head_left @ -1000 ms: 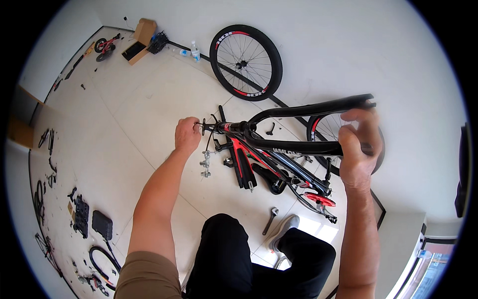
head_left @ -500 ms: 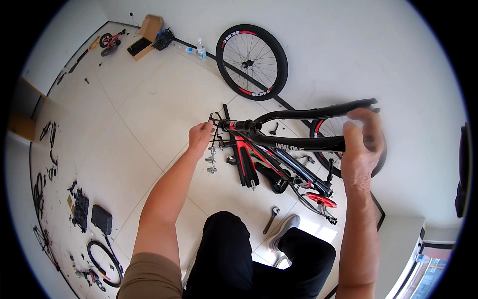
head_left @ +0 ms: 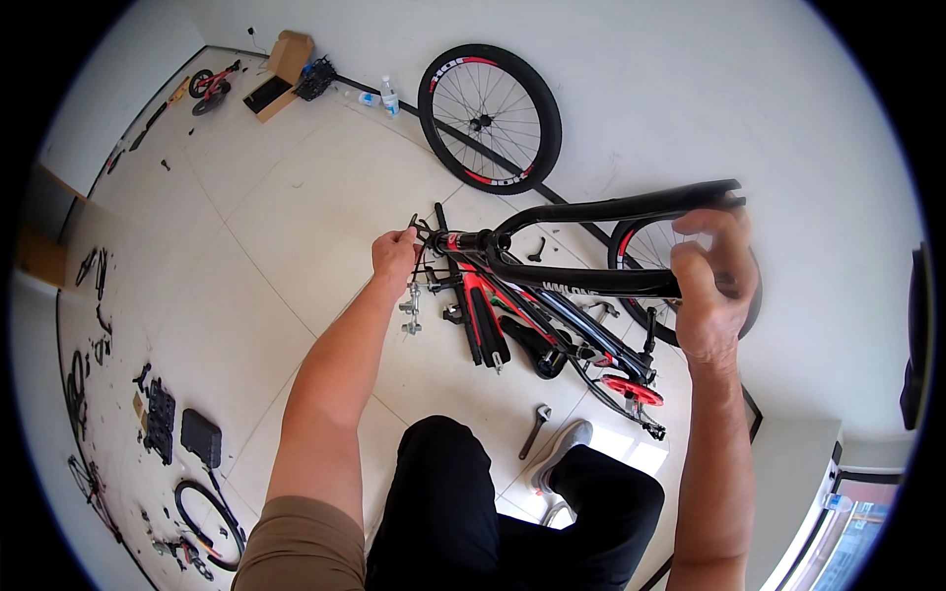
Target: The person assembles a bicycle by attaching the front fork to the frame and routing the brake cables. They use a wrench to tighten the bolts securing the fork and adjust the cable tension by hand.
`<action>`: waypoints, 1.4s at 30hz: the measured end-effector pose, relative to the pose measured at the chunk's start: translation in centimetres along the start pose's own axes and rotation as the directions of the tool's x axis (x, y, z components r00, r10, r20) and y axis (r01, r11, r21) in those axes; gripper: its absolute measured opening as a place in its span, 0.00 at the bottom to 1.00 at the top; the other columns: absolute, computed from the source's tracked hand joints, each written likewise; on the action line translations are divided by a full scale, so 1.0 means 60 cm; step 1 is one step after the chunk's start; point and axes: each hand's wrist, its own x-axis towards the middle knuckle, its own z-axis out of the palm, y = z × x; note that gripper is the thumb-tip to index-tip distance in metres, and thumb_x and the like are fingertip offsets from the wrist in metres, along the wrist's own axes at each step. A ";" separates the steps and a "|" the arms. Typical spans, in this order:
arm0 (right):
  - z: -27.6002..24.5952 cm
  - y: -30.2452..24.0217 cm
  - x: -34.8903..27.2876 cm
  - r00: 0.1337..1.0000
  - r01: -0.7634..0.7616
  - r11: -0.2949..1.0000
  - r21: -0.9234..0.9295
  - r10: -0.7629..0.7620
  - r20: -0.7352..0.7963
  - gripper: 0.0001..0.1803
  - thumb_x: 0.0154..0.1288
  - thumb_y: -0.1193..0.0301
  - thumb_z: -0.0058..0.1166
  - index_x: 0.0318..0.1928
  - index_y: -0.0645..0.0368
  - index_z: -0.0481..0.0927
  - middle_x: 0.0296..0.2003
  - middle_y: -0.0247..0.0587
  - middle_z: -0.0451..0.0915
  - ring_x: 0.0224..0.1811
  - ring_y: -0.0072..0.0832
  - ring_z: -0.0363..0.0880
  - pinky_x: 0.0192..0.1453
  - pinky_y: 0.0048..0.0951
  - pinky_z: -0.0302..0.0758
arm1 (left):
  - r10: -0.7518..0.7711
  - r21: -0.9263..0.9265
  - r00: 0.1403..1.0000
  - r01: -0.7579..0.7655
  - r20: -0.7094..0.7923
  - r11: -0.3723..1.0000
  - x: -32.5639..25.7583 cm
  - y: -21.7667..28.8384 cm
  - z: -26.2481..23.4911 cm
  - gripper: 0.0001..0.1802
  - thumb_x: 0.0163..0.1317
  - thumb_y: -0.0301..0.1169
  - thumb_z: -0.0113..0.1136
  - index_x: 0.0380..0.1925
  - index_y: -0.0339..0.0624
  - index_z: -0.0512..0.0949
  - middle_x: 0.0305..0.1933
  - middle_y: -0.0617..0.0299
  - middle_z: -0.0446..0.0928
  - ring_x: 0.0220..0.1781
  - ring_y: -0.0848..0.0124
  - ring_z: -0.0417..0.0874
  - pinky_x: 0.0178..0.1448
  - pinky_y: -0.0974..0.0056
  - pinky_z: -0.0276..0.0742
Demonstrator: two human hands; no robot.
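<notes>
A black spoked wheel with red rim markings [head_left: 490, 118] leans on the white wall, a clear plastic bottle [head_left: 389, 97] just beside it. An open brown cardboard box [head_left: 281, 71] sits far off, and a grey metal wrench [head_left: 533, 430] lies on the pale tiled floor [head_left: 246, 246].

Pale tiled floor [head_left: 296, 197], white wall [head_left: 641, 79], bright daylight.

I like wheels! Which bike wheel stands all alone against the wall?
The black spoked wheel with red rim marks at top; the other wheel sits behind the black bicycle frame.
</notes>
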 end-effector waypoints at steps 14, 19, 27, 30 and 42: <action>0.023 -0.016 0.001 0.987 -0.125 0.992 0.002 0.125 -0.103 0.09 0.51 0.75 0.52 0.36 0.58 0.78 0.46 0.38 0.68 0.44 0.25 0.70 0.44 0.27 0.72 | 0.398 0.478 0.874 -0.233 -0.279 0.847 -0.006 -0.004 0.004 0.27 0.67 0.38 0.58 0.60 0.33 0.70 0.51 0.46 0.79 0.51 0.58 0.81 0.57 0.57 0.76; 0.018 -0.002 -0.001 0.987 -0.104 0.994 0.032 0.107 -0.118 0.10 0.52 0.75 0.52 0.37 0.58 0.78 0.47 0.38 0.67 0.43 0.26 0.71 0.47 0.29 0.73 | 0.592 0.346 0.786 -0.513 -0.177 0.785 -0.203 0.011 0.051 0.34 0.60 0.29 0.61 0.67 0.35 0.62 0.66 0.43 0.66 0.67 0.48 0.66 0.71 0.51 0.61; 0.008 -0.005 0.000 0.993 -0.081 0.997 -0.020 0.078 -0.089 0.15 0.54 0.75 0.50 0.44 0.58 0.80 0.49 0.39 0.67 0.43 0.28 0.74 0.49 0.29 0.74 | 0.856 0.166 0.436 -0.900 0.279 0.404 -0.429 0.172 0.125 0.48 0.51 0.26 0.68 0.71 0.35 0.54 0.74 0.37 0.52 0.76 0.42 0.52 0.76 0.47 0.51; 0.011 -0.006 -0.001 0.995 -0.050 0.999 0.004 0.050 -0.082 0.17 0.55 0.75 0.50 0.47 0.59 0.80 0.50 0.41 0.67 0.43 0.29 0.75 0.49 0.29 0.74 | 0.845 0.213 0.405 -0.913 0.351 0.349 -0.427 0.254 0.167 0.50 0.48 0.27 0.70 0.71 0.36 0.54 0.72 0.37 0.54 0.75 0.41 0.53 0.75 0.43 0.52; -0.013 0.044 -0.086 0.971 -0.239 0.970 0.045 0.239 0.008 0.36 0.56 0.63 0.65 0.63 0.65 0.69 0.67 0.52 0.59 0.63 0.37 0.69 0.59 0.35 0.75 | 0.764 0.193 0.464 -0.885 0.449 0.424 -0.397 0.255 0.228 0.15 0.57 0.25 0.57 0.46 0.47 0.81 0.65 0.46 0.71 0.69 0.53 0.69 0.66 0.54 0.72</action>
